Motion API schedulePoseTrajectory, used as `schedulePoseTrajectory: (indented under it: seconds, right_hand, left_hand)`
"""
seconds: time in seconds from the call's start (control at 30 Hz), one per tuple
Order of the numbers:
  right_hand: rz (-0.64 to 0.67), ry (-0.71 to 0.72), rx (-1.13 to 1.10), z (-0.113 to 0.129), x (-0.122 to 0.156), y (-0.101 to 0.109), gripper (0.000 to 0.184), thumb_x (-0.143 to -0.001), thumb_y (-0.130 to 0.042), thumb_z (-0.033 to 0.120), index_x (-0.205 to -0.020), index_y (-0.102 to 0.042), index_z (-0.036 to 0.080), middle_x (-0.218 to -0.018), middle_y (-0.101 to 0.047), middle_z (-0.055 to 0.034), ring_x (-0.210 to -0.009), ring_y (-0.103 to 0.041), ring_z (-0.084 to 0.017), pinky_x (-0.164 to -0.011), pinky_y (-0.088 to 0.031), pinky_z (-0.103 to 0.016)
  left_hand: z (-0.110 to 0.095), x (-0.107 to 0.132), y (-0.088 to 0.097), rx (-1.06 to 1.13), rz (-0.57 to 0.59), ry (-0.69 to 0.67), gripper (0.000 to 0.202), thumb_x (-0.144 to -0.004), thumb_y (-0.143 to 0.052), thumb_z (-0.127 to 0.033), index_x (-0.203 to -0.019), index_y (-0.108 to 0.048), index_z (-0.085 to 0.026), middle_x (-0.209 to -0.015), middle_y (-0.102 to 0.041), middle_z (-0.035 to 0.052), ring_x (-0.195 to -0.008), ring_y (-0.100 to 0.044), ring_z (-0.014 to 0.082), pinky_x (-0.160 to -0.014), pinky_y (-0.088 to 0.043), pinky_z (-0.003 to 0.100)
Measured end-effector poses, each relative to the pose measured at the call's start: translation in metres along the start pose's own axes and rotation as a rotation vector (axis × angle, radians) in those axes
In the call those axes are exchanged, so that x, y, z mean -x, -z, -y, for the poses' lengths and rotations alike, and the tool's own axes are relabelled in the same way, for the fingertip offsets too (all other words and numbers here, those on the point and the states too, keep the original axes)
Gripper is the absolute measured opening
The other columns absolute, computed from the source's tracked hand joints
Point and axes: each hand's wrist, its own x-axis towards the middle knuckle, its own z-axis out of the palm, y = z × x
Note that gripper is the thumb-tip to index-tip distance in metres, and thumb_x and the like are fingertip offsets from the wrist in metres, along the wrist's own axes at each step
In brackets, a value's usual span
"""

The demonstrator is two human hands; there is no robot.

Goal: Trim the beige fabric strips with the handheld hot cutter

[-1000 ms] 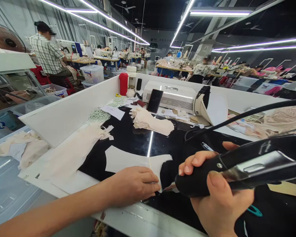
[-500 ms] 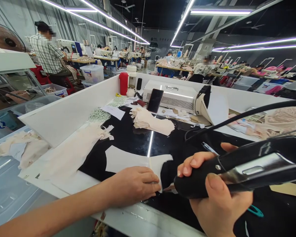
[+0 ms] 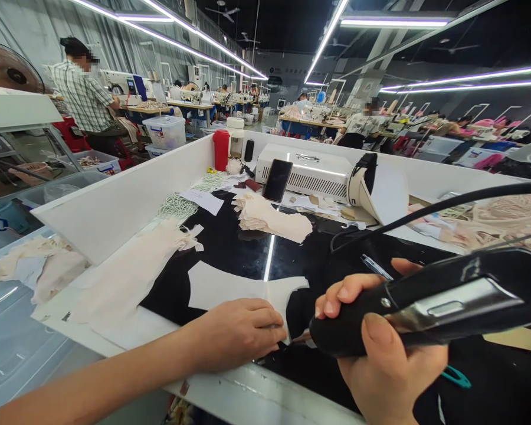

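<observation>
A white, curved fabric piece (image 3: 221, 285) lies flat on the black tabletop in front of me. My left hand (image 3: 243, 330) is closed over its near right end, fingers together and pressed down at the edge. My right hand (image 3: 392, 348) is wrapped round a black corded handheld tool (image 3: 363, 321) with a silver plate along its side. Its thin metal tip (image 3: 304, 337) sits at the fabric's edge, just right of my left fingertips. Whether the tip touches the fabric I cannot tell. My left thumb is hidden.
A stack of cream fabric pieces (image 3: 269, 217) lies beyond, more cream fabric (image 3: 115, 277) at left. A phone (image 3: 278, 180) leans on a white vented machine (image 3: 305, 165). A black cable (image 3: 442, 206) arches at right. A pen (image 3: 376, 267) and a teal loop (image 3: 456, 376) lie near my right hand.
Almost nothing differs. My right hand and the handheld tool have shifted very slightly left in the picture; my left hand stays on the fabric piece.
</observation>
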Motion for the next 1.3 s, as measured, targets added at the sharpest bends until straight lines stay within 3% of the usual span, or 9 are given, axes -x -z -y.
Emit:
schedulePoseTrajectory:
  seconds: [0.47, 1.3]
  right_hand:
    - [-0.068, 0.002, -0.01, 0.003, -0.0063, -0.0057, 0.052, -0.081, -0.085, 0.034, -0.125, -0.058, 0.028, -0.075, -0.066, 0.0039, -0.054, -0.06, -0.018, -0.048, -0.054, -0.035]
    - [-0.012, -0.002, -0.01, 0.0, -0.0016, -0.0016, 0.049, -0.087, -0.081, 0.031, -0.129, -0.057, 0.029, -0.079, -0.066, 0.0038, -0.058, -0.063, -0.017, -0.052, -0.059, -0.034]
  left_hand:
    - [0.0005, 0.0002, -0.0011, -0.023, 0.007, -0.019, 0.017, -0.109, -0.055, -0.014, -0.116, -0.07, -0.011, -0.106, -0.073, 0.0092, -0.103, -0.07, 0.0193, -0.103, -0.057, 0.03]
    - [0.0002, -0.0003, -0.0006, 0.004, -0.003, -0.023, 0.018, -0.11, -0.053, -0.015, -0.118, -0.07, -0.011, -0.108, -0.074, 0.0096, -0.104, -0.071, 0.0202, -0.102, -0.057, 0.03]
